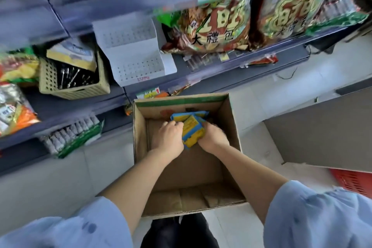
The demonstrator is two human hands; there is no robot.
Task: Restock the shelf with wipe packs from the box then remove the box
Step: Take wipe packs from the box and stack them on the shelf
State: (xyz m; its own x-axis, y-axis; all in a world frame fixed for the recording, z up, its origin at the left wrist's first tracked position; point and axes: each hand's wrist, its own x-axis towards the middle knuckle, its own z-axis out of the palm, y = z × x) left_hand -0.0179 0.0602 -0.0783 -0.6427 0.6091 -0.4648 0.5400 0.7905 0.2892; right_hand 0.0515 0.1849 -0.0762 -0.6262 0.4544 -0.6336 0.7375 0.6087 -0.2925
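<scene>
An open cardboard box (229, 127) stands on the floor in front of the shelf. Both my arms reach down into it. My left hand (170, 136) and my right hand (213, 137) press from either side on a stack of yellow-and-blue wipe packs (192, 129). More packs of the same kind (198, 115) lie just behind the held ones against the box's far wall. The rest of the box floor is bare cardboard. A white perforated tray (132, 52) sits empty on the shelf above the box.
Large snack bags (213, 26) fill the shelf to the right. A beige basket (74, 78) with dark items stands to the left of the white tray. A flat cardboard sheet (322, 137) and a red basket (354, 181) lie on the floor at right.
</scene>
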